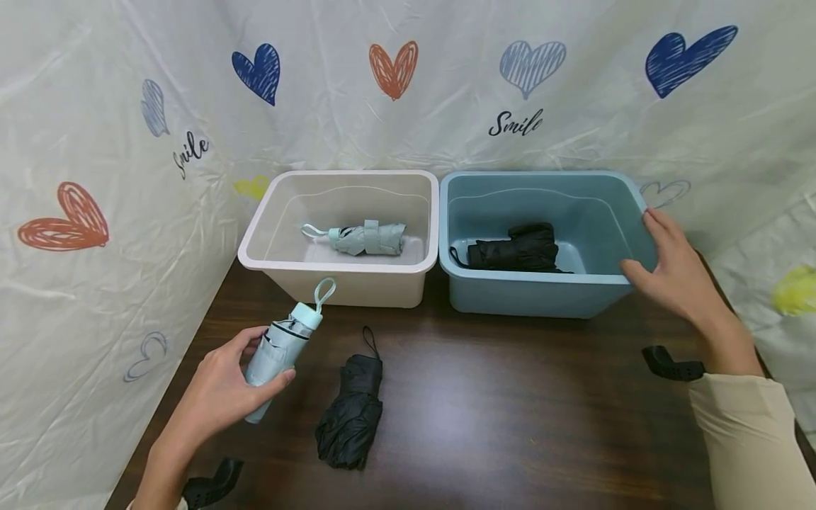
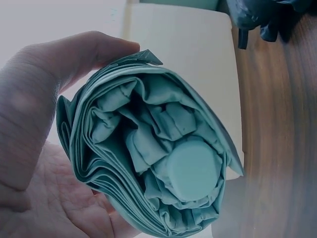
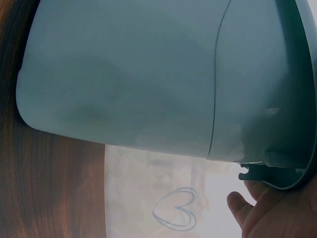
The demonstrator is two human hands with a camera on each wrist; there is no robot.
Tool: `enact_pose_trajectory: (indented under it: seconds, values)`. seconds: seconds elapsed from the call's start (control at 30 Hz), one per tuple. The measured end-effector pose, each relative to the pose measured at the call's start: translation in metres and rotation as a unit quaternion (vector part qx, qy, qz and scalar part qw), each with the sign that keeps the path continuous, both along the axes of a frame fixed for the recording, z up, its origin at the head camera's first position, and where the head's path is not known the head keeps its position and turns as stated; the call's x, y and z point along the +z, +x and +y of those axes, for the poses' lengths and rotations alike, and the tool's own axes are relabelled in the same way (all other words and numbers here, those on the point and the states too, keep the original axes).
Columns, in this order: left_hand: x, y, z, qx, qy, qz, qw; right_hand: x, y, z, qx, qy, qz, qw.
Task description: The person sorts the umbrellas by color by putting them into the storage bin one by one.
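Note:
My left hand (image 1: 219, 386) grips a light blue folded umbrella (image 1: 280, 350), tilted with its capped handle and wrist loop up. In the left wrist view the umbrella's rolled cloth end (image 2: 148, 153) faces the camera. A black folded umbrella (image 1: 352, 411) lies on the table to the right of that hand. My right hand (image 1: 678, 273) holds the right rim of the blue bin (image 1: 523, 297), thumb over the front corner; its fingers (image 3: 238, 206) show below the rim in the right wrist view. Another black umbrella (image 1: 516, 249) lies inside this bin.
Left of the blue bin, close beside it, stands a beige bin (image 1: 350, 287) with a light blue-green umbrella (image 1: 370, 239) inside. Both bins stand at the back of the dark wooden table (image 1: 497, 411). A white curtain (image 1: 319, 127) printed with hearts hangs behind and along the sides.

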State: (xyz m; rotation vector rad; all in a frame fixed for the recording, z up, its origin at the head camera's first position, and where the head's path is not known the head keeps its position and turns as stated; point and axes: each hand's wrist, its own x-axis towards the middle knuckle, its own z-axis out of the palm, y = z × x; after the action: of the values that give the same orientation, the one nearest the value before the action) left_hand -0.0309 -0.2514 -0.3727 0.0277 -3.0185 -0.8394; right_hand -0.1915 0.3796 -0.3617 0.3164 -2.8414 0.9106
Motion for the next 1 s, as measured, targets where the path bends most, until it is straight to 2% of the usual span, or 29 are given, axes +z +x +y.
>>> enact_pose_trajectory:
  seconds: [0.47,1.0]
  values:
    - [0.010,-0.002,-0.002,-0.008,-0.013,0.011,0.9998,-0.001,-0.002,0.001,-0.001,-0.004,-0.002,1.000]
    - [0.019,-0.010,0.001,-0.023,-0.015,0.030,0.9992,-0.002,-0.001,0.002,-0.006,-0.002,-0.002,1.000]
